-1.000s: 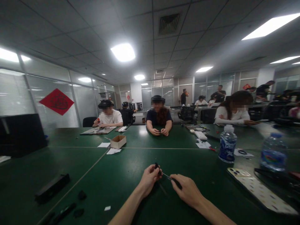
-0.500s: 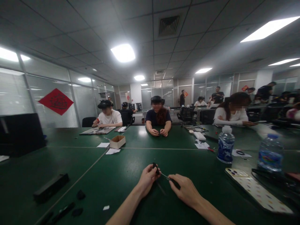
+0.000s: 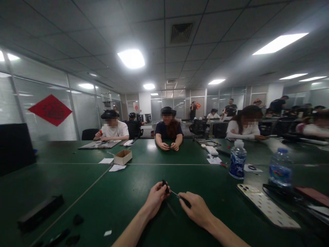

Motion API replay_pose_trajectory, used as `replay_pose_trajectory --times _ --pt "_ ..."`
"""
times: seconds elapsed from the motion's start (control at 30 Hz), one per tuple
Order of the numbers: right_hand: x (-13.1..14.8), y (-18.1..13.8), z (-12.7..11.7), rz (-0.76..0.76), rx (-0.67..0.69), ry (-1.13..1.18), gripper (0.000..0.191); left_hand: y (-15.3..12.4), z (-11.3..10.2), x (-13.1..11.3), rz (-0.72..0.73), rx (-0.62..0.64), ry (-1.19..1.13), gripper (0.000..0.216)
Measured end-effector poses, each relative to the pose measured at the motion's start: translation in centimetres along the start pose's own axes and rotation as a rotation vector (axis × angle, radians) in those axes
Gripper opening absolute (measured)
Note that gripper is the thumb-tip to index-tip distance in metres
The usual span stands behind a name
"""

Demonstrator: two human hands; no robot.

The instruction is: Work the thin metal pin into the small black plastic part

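- The left grip (image 3: 155, 196) is closed at the fingertips around a small black part (image 3: 165, 185), which sits raised at its upper end, above the counter (image 3: 210, 181).
- The right grip (image 3: 195, 207) is wrapped around the dark handle of a thin-shafted tool (image 3: 175, 194); the shaft points away from this grip, across the gap to the left one.
- The tool's tip reaches the black part or stops just beside it; whether it is seated in anything is too small to tell.
- Judging by this pose, the work on the part is under way rather than finished: part and tool are both in hand, neither set down.
- How much is done on the part, and how much is left, cannot be told; no fastener or opening shows clearly.
- Near side, left of the left grip, lie a rounded black piece (image 3: 77, 219), a flat black piece (image 3: 72, 239) and a long black piece (image 3: 60, 236), all apart from the part; farther left rests a black case (image 3: 39, 213). Whether any belongs with the part is unclear.
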State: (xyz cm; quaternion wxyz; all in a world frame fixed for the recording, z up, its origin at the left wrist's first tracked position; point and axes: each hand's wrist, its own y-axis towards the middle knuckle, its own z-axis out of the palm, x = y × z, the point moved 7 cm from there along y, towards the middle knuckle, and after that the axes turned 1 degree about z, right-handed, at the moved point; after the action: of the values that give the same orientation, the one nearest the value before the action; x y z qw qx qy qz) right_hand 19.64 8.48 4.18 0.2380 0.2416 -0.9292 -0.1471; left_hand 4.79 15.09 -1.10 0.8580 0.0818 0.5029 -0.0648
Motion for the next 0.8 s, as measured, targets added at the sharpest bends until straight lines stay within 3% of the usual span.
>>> replay_pose_trajectory --times 0.8 --pt "0.14 -0.11 -0.14 -0.022 -0.004 -0.019 0.032 -0.18 0.11 -0.09 0.004 0.017 0.017 0.026"
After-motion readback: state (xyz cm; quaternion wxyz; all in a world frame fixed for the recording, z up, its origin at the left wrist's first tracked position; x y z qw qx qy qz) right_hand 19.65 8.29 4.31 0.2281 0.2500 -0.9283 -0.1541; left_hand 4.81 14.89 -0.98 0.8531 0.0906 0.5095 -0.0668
